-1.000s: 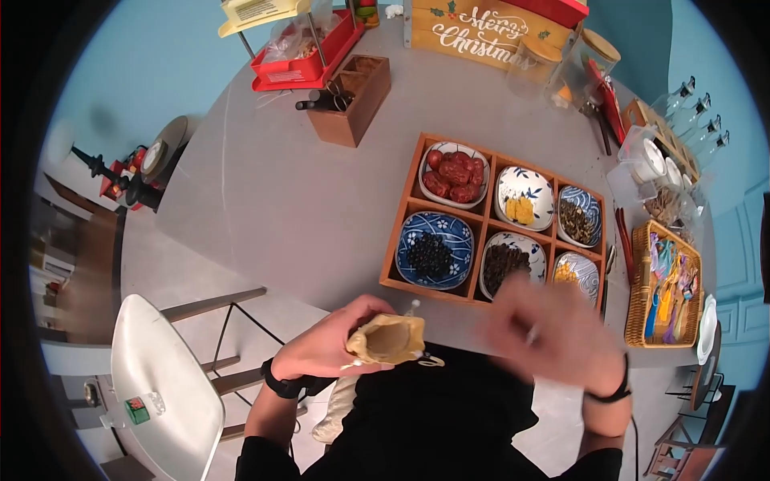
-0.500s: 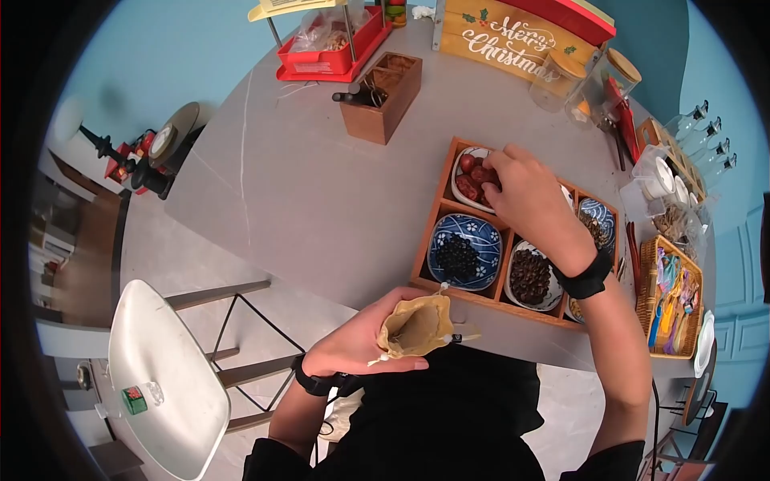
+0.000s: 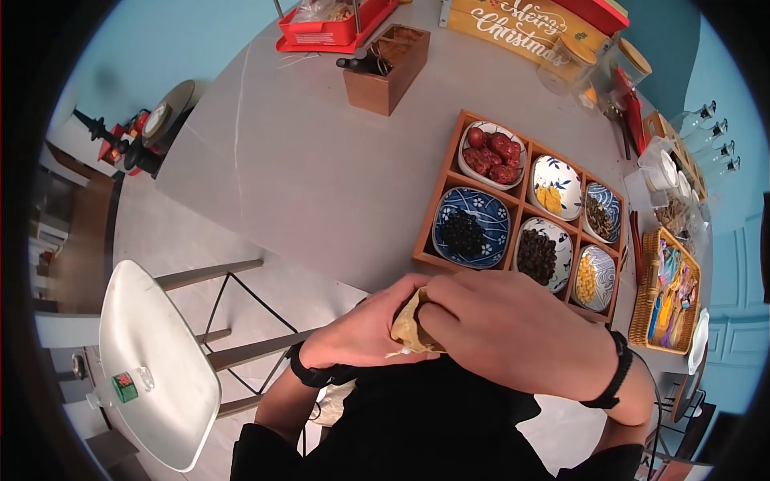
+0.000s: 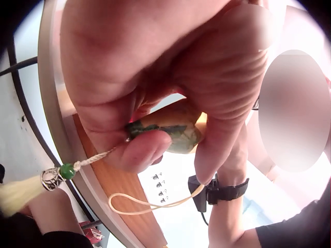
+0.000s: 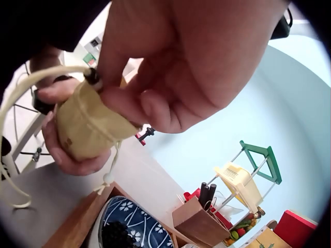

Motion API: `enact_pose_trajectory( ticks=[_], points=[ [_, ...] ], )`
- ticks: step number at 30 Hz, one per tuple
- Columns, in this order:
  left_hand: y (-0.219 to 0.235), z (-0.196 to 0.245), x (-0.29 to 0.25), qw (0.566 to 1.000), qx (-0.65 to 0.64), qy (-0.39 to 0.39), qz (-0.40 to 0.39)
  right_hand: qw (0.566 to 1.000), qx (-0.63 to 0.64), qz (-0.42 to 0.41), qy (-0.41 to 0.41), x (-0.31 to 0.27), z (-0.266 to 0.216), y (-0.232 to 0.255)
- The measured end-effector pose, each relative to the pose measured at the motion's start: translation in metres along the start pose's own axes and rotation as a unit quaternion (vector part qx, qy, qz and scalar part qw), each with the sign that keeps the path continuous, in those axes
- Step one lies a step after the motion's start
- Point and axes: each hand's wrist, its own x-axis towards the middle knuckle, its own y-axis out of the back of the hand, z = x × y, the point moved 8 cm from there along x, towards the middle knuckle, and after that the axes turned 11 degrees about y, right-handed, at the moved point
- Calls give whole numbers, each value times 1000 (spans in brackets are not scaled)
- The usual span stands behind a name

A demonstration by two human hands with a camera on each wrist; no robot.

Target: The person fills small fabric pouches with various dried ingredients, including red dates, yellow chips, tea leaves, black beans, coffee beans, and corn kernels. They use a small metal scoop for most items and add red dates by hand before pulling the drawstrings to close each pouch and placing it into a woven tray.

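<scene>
In the head view my left hand grips a small tan drawstring pouch held mouth up at the table's front edge. My right hand is over it, curled fingers at the pouch mouth. The right wrist view shows the right hand's fingers partly in the mouth of the pouch; whether they hold anything is hidden. From the left wrist, the pouch's patterned part lies between thumb and fingers, and a tassel with a green bead hangs beside a cord loop.
A divided wooden tray carries bowls of red dates, black berries, dark dried pieces and yellow bits. Right of it stands a wicker basket of tassels, behind it a wooden box, at left a white chair.
My right hand has gone from the dark dried pieces to the bowl of dates, then back down to the pouch mouth. The left hand still grips the pouch, now partly covered.
</scene>
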Motion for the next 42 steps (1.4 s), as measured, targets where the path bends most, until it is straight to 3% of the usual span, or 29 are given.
enact_pose_trajectory(
  ticks=[4, 7, 10, 12, 16, 20, 22, 26, 28, 34, 35, 37, 38, 39, 42],
  points=[
    [-11, -5, -5, 999, -2, 18, -27, 998, -1, -51, 21, 1, 2, -14],
    [-17, -9, -4, 999, -10, -23, -42, 998, 11, -50, 20, -6, 4, -15],
    [-15, -18, -9, 996, -31, 25, -74, 995, 65, -64, 28, -12, 0, -16],
    [-16, -13, -11, 993, 20, 61, -99, 970, 138, -199, -23, -20, -2, -33],
    [-28, -34, -14, 981, -92, 91, -146, 929, 231, -282, -59, -41, -2, -41],
    [-28, -34, -20, 977, -107, 72, -169, 948, 249, -196, -11, -51, -19, -43],
    [-36, -27, -20, 966, -110, 88, -215, 977, 181, -112, 18, -44, -21, -38],
    [-44, -16, -20, 957, -129, 92, -242, 968, 156, -197, -4, -46, -15, -55],
    [-39, -16, -20, 974, -49, 65, -210, 976, 189, -103, 20, -43, -16, -42],
    [-32, -24, -21, 983, 28, 59, -170, 971, 198, -134, -3, -40, -14, -44],
    [-29, -22, -22, 986, -4, 45, -158, 971, 199, -135, -4, -38, -13, -33],
    [-27, -29, -25, 987, -46, 63, -142, 971, 222, 4, -90, -35, 16, 13],
    [-24, -36, -26, 985, -87, 83, -125, 978, 161, 68, -115, -40, 38, 28],
    [-21, -44, -29, 984, -105, 83, -121, 972, 73, 118, -191, -45, 68, 39],
    [-15, -33, -35, 974, -166, 92, -125, 941, -70, 181, -276, -50, 136, 66]
  ],
)
